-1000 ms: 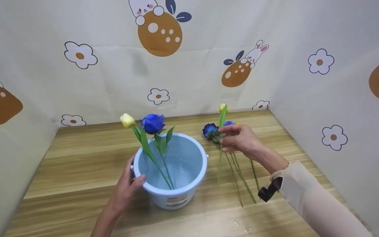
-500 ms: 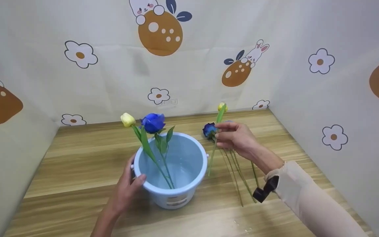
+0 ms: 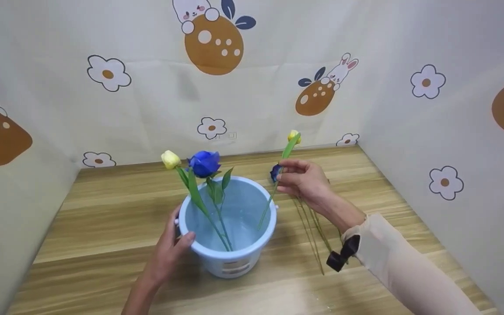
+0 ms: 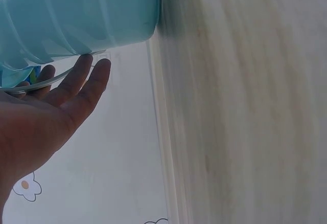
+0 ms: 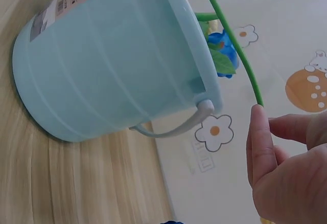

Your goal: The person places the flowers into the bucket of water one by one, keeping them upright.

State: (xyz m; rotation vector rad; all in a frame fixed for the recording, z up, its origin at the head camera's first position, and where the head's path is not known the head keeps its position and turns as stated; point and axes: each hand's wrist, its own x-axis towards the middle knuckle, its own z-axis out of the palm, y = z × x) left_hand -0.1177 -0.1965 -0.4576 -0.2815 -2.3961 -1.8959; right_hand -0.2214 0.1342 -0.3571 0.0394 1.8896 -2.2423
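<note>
Blue rose [image 3: 204, 164] and yellow tulip [image 3: 171, 160] are already in the bucket [image 3: 210, 261], left hand [image 3: 169, 247] gripping its rim; right hand [image 3: 308, 181] pinches another tulip [image 3: 294, 137], stem over the mouth. Loose stems [image 3: 323, 271] left toward the right edge of the bench [image 3: 103, 227].

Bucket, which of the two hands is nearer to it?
Left. The left hand holds the bucket at its left side; the right hand is apart from it, off its right side, pinching a tulip.
</note>
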